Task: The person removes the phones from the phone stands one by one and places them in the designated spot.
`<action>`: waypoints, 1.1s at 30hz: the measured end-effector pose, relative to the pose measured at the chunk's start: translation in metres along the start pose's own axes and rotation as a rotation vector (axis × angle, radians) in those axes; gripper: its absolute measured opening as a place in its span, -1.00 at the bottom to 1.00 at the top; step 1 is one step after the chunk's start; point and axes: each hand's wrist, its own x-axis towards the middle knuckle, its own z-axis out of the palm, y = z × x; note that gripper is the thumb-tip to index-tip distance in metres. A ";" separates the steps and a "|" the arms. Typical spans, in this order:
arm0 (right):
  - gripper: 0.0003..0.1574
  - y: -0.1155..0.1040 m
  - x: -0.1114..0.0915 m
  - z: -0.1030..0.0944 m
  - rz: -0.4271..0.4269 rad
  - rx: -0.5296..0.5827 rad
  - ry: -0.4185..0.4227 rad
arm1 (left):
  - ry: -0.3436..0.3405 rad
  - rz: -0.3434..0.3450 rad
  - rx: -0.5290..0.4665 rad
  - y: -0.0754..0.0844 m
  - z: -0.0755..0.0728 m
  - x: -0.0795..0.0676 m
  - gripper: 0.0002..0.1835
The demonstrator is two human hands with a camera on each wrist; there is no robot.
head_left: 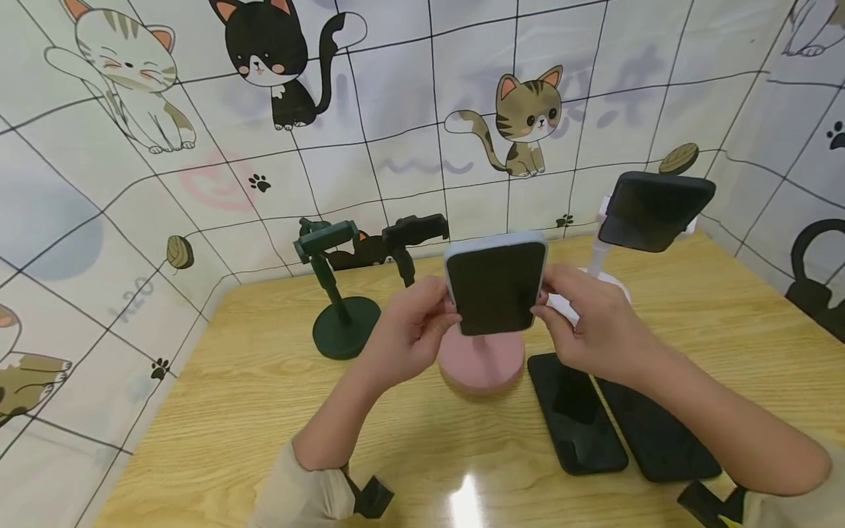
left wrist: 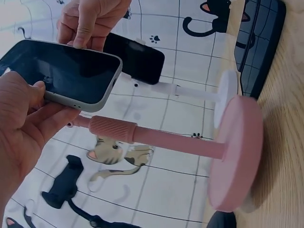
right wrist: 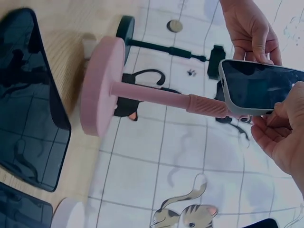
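Phone (head_left: 498,287), rectangular, black-screened, pale-cased, is by upper end of pink round-based stand (left wrist: 180,144); left hand (head_left: 416,326) and right hand (head_left: 587,315) pinch opposite edges. Step: seemingly mounting; next move probably calls for level, gentle seating.

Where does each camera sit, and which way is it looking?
Head: on the person's head, looking forward and down at the wooden table and cat-patterned wall; left hand, right hand, forearms and sleeves show.
Left wrist: looks past the near left hand at the held phone, the table sideways along the right; the right hand shows beyond.
Right wrist: looks past the near right hand at that phone, the table along the left; the left hand shows beyond.
Both wrist views share the held phone and pink stand.
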 end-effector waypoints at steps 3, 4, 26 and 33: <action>-0.83 -0.009 -0.002 0.000 -0.028 0.055 -0.009 | -0.010 0.037 0.032 0.011 -0.006 -0.007 -0.81; -0.75 -0.011 -0.003 0.000 -0.034 0.067 -0.009 | -0.012 0.049 0.045 0.014 -0.007 -0.009 -0.80; -0.73 -0.037 -0.022 0.002 -0.017 0.231 -0.041 | 0.009 0.086 0.036 0.041 -0.003 -0.034 -0.87; -0.73 -0.039 -0.024 0.004 -0.046 0.229 -0.012 | 0.010 0.069 0.010 0.042 -0.001 -0.040 -0.93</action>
